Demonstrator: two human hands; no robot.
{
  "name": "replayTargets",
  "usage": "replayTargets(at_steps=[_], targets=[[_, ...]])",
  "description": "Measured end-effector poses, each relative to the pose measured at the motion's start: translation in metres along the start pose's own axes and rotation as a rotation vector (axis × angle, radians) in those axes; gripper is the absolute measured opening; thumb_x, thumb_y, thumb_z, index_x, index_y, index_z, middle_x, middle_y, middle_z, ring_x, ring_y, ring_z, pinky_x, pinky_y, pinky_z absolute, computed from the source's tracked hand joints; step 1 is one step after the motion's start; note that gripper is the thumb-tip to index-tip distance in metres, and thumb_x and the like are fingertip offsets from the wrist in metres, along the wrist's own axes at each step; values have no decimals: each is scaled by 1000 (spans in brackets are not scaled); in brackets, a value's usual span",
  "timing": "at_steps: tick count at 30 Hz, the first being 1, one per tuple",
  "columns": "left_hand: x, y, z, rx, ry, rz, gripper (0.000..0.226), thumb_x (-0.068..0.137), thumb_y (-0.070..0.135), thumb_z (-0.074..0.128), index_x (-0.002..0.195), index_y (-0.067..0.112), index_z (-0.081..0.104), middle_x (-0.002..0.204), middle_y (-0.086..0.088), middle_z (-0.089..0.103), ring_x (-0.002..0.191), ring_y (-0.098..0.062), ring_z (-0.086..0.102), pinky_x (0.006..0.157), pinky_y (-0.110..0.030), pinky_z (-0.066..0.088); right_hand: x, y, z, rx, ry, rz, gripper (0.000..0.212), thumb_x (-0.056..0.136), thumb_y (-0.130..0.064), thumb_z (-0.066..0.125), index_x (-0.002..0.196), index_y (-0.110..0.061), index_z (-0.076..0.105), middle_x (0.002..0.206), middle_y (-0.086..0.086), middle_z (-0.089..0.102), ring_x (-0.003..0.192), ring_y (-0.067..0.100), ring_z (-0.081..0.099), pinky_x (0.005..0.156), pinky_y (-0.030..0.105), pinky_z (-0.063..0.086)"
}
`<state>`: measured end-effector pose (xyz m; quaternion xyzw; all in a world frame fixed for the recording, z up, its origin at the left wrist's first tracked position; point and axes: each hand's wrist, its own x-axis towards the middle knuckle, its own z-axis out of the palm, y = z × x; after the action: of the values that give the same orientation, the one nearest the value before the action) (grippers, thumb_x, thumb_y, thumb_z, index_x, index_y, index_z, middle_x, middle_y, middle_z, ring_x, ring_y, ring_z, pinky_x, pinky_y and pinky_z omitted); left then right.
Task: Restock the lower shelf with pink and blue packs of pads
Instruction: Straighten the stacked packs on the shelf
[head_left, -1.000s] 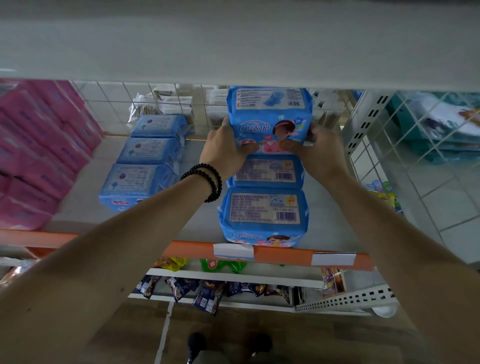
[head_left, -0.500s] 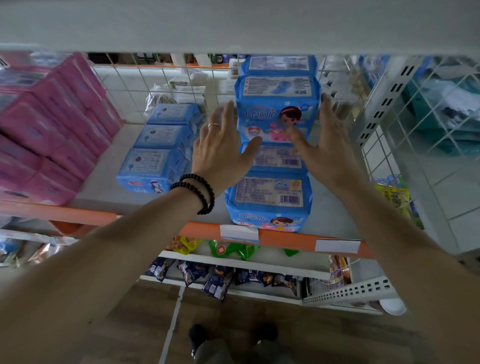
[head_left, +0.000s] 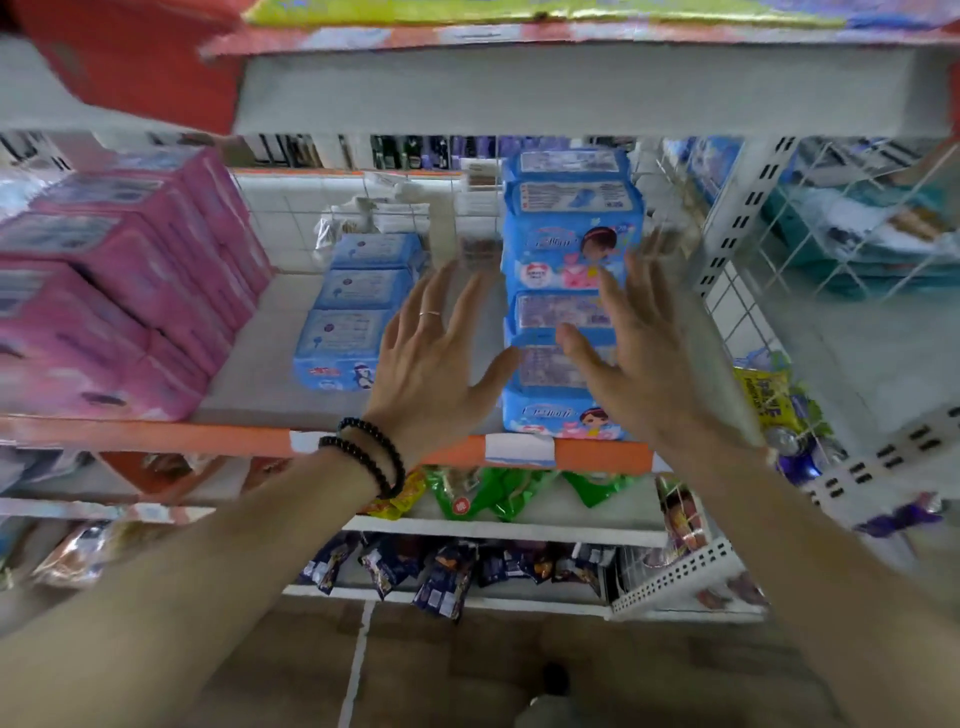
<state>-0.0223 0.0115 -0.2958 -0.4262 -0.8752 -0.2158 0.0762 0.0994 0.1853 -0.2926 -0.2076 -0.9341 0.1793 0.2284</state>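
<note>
Hands, left (head_left: 434, 364) and right (head_left: 641, 358), were held empty with fingers spread before blue packs (head_left: 569, 249) stacked near the shelf (head_left: 249, 364) front edge; restocking looked partly done.

Green snack packets (head_left: 488, 491): front edge of the shelf below the orange-edged one. Dark blue packets (head_left: 441, 571): row along the front of the lowest white shelf (head_left: 467, 603). Yellow packets (head_left: 769, 395): behind the wire-mesh side panel (head_left: 737, 312), right. Wooden floor (head_left: 467, 675): beneath.
</note>
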Motion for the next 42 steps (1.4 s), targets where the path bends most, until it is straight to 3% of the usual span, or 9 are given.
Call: replayTargets(at_steps=[3,7,10,16,20,32,42], targets=[[-32,-16,-19,7,-27,9,74,95,68,33,158,32,16,169,-4,8,153,-31,16,119,-54,28,-20,-28,11,28,19,9,85,88,-69,31,155,-16,33,166,10,16,153,32,10,119,57,22],[-72,-37,-58,45,-27,4,72,97,64,39,158,33,19,169,0,4,155,-28,10,122,-48,17,-45,-78,15,8,-21,20,92,82,-77,21,158,-25,22,168,-2,2,155,22,-1,123,54,9],[-95,-52,-84,59,24,51,71,96,65,39,156,32,24,168,-4,13,153,-31,16,118,-53,25,-65,-116,12,18,-3,0,90,83,-78,21,159,-30,17,168,-5,-3,154,16,-6,122,46,0],[-112,-49,-134,50,88,132,75,92,70,28,156,31,25,165,-5,22,150,-31,25,115,-53,31,-90,-163,-18,28,44,-2,81,90,-77,29,158,-36,13,166,-14,-10,152,9,-14,124,45,-1],[-114,-36,-154,6,172,205,75,92,67,35,154,25,34,163,-6,28,148,-29,30,111,-55,38,-99,-179,-52,10,131,-42,78,93,-68,41,158,-30,18,167,-8,5,154,13,-5,125,44,9],[-96,36,-205,-30,390,362,65,95,58,43,147,19,46,156,-7,39,142,-28,39,110,-50,35,-84,-176,-134,-24,323,-232,72,95,-52,50,155,-18,33,163,2,28,152,17,19,122,44,24],[-29,105,-216,19,439,385,63,93,56,42,142,17,49,154,-9,42,136,-33,45,108,-53,39,-54,-127,-198,-34,402,-231,69,93,-49,52,153,-19,36,161,1,31,150,18,24,123,40,22]])
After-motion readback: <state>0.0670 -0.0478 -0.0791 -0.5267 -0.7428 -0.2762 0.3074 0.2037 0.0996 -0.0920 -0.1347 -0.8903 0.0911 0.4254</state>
